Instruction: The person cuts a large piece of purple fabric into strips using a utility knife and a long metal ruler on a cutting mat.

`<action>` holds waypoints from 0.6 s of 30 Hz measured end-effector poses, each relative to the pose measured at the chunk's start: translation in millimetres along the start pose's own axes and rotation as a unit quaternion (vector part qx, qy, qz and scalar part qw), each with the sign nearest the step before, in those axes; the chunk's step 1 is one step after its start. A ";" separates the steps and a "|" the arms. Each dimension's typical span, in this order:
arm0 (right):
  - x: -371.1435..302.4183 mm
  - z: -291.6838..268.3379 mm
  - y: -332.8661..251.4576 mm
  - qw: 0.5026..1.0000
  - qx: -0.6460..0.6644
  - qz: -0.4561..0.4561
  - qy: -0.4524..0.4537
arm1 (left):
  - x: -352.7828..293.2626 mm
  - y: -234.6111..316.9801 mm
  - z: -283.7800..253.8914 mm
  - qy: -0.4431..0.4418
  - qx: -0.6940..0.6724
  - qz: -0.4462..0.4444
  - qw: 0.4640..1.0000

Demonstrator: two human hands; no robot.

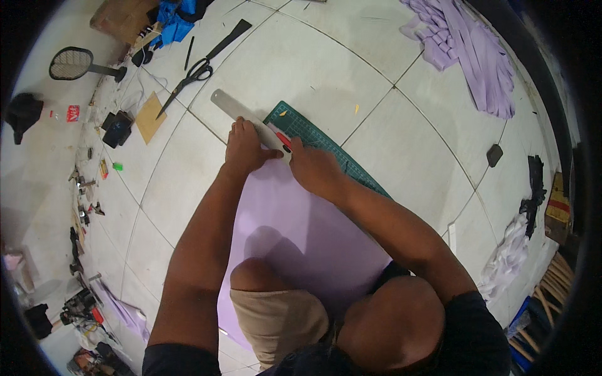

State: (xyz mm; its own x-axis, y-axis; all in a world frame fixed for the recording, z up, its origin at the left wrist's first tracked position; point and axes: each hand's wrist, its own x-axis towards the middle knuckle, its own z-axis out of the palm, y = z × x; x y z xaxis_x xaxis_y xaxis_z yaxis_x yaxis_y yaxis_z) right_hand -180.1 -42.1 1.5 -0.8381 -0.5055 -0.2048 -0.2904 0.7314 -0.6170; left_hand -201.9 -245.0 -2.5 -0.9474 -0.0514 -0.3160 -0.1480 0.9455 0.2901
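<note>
A lilac sheet (291,216) lies over the floor under my knees, its far end reaching onto a green cutting mat (360,170). Across that end runs a long metal ruler (227,104), slanting up to the left. My left hand (246,147) grips and presses the ruler, thumb stretched along the sheet and fingers at its far side. Close beside it, my right hand (316,170) is closed around a red utility knife (283,139) at the ruler's edge. The knife's blade is too small to make out.
Black scissors (199,70) and a brown card (150,118) lie at the far left, near a racket-shaped swatter (70,64). Lilac strips (467,56) are heaped at the far right. A dark flat piece (495,155) and white plastic (505,257) lie to the right.
</note>
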 end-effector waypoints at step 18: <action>4.0 -23.9 -3.6 0.999 0.011 -0.014 -0.041 | -4.3 19.6 -12.2 -0.056 0.040 0.036 0.997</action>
State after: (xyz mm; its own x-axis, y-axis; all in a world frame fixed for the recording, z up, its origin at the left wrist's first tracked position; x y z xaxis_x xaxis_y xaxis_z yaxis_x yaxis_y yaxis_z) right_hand -193.4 -35.8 21.0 -0.7891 -0.5622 -0.2476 -0.3023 0.7062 -0.6402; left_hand -204.2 -230.1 15.5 -0.9164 0.0503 -0.3971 -0.0530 0.9681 0.2449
